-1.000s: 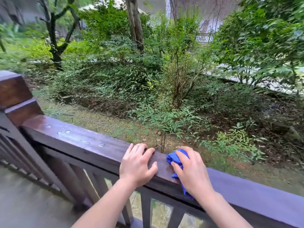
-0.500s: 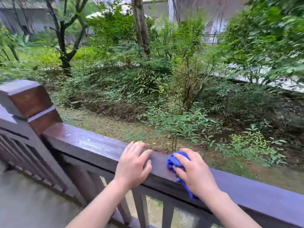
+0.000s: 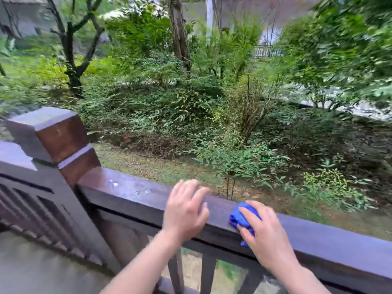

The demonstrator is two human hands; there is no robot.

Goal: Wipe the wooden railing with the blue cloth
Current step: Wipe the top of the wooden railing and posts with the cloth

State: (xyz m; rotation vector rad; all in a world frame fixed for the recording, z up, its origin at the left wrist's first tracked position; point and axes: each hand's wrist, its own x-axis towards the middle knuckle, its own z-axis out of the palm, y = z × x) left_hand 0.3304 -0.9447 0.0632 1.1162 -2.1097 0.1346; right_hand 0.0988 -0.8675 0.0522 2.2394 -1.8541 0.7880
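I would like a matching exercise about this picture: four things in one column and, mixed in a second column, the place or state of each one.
Column A
1. blue cloth
2. left hand
3. water drops
4. corner post

Column B
a. stands at the left end of the wooden railing
b. bunched under the right hand
c. fingers spread, holding nothing
d. lie on the rail top, between post and left hand

Pairs: 1-b, 2-c, 3-d, 4-a
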